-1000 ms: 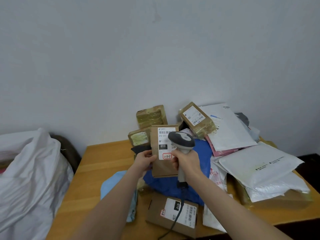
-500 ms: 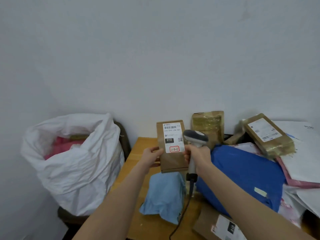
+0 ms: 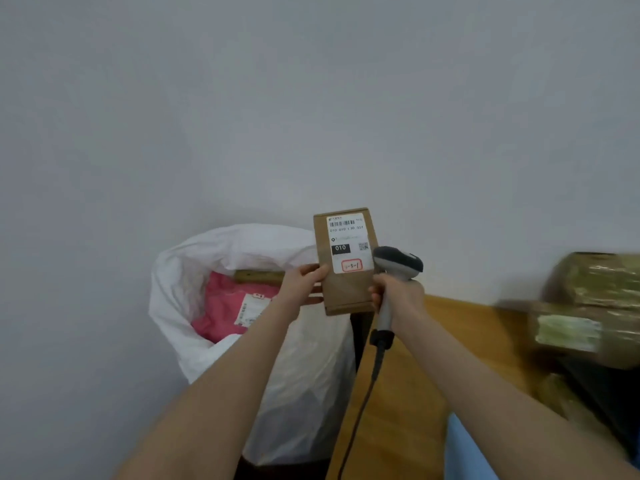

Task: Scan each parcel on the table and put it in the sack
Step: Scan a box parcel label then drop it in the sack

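My left hand (image 3: 304, 285) grips the left edge of a flat brown cardboard parcel (image 3: 346, 292), held upright with its white label facing me. The parcel hangs in the air at the right rim of the open white sack (image 3: 294, 375). My right hand (image 3: 398, 297) grips the handle of a grey barcode scanner (image 3: 398, 263), whose head sits just right of the parcel's label. The scanner's black cable drops toward the bottom of the view. Inside the sack lie a pink parcel (image 3: 225, 306) with a white label and a brown one (image 3: 259, 276) behind it.
The wooden table (image 3: 433, 341) begins right of the sack. Blurred brown taped parcels (image 3: 588, 306) are stacked at the right edge, and a light blue bag (image 3: 460, 448) shows at the bottom right. A plain wall stands behind everything.
The view has swung left, from the table toward the sack. Both hands have carried the parcel and scanner left until the parcel hangs beside the sack's opening.
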